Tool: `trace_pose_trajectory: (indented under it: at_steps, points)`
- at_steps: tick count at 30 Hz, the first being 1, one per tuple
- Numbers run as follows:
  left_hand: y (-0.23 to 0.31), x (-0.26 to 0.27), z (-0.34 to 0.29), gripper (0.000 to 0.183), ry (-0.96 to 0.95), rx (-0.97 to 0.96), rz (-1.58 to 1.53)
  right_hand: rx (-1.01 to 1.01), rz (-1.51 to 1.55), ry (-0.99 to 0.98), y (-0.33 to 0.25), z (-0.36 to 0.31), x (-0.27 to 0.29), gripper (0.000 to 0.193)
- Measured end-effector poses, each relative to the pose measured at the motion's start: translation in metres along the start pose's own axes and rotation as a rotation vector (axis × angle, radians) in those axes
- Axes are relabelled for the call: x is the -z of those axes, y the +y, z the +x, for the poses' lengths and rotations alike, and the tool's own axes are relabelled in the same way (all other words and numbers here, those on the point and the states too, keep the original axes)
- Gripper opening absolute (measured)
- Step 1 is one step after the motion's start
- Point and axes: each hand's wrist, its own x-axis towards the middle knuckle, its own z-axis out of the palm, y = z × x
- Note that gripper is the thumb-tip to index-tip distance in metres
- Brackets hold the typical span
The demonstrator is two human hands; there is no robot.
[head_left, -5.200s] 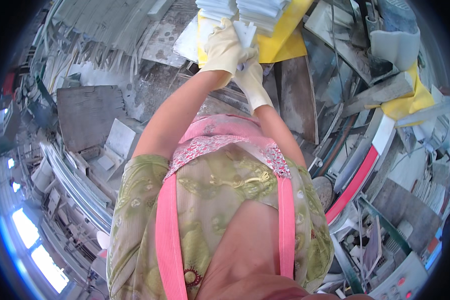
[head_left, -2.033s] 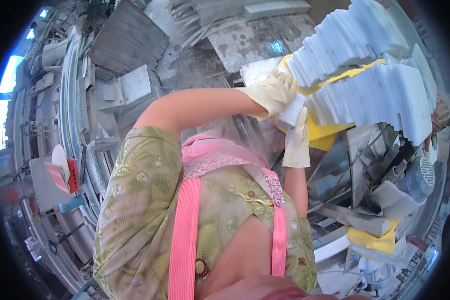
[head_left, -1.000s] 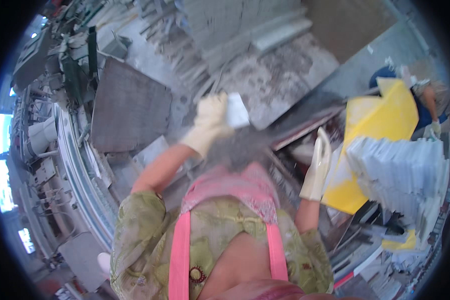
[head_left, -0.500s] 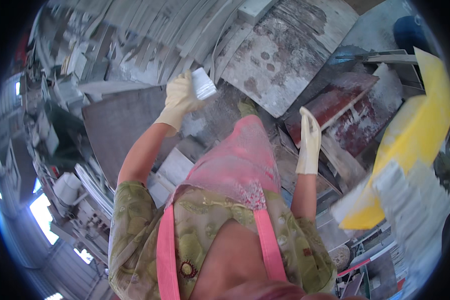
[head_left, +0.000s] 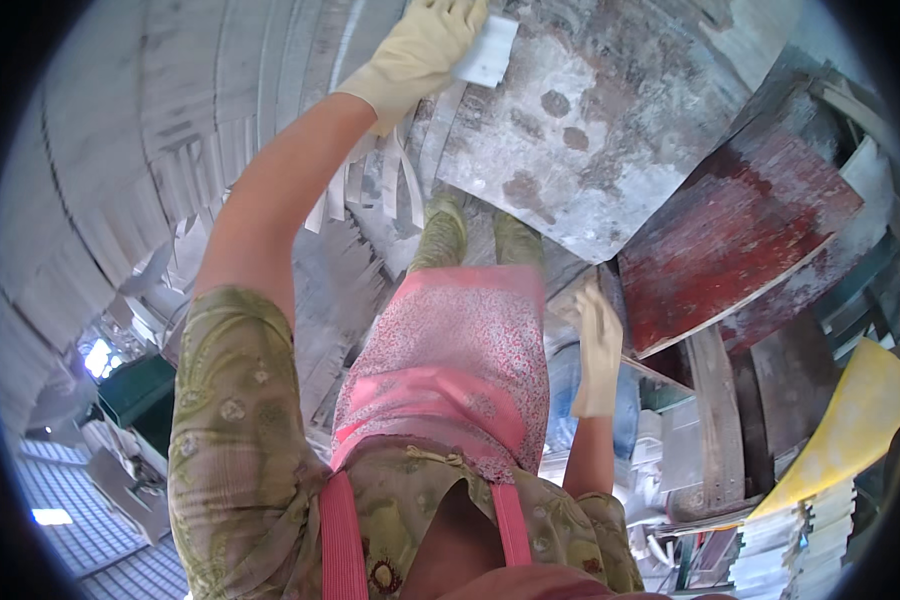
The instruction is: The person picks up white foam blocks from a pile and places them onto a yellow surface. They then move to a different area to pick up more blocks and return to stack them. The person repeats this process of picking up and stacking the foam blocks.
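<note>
Left hand (head_left: 422,45) clamps a small white block (head_left: 490,52) at the left edge of the stained board (head_left: 570,150); right hand (head_left: 597,325) hangs loosely unclenched, apparently empty, by its near corner. Slack gloved fingers could drop and chip the block.

Pale board (head_left: 610,130) with dark stains (head_left: 555,103)

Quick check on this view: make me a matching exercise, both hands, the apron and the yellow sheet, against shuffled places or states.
1. Left hand
2. Right hand
3. Apron
4. Yellow sheet

A. Toward the picture's right edge
B. Gripping a white slab
C. Pink, with a speckled pattern
D. Beside the red board, near its lower-left corner

Pairs: 1-B, 2-D, 3-C, 4-A
</note>
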Motion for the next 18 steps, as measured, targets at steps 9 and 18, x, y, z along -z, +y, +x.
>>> trace_pose_trajectory:
  at_steps: [9,18]
  points:
    - [-0.027,-0.024,-0.019,0.074,0.013,0.000,-0.212,0.451,0.172,-0.181,-0.157,0.224,-0.257,0.047]
    - [-0.034,-0.020,-0.026,0.098,0.047,0.105,-0.381,0.536,0.477,-0.219,-0.153,0.269,-0.305,0.033]
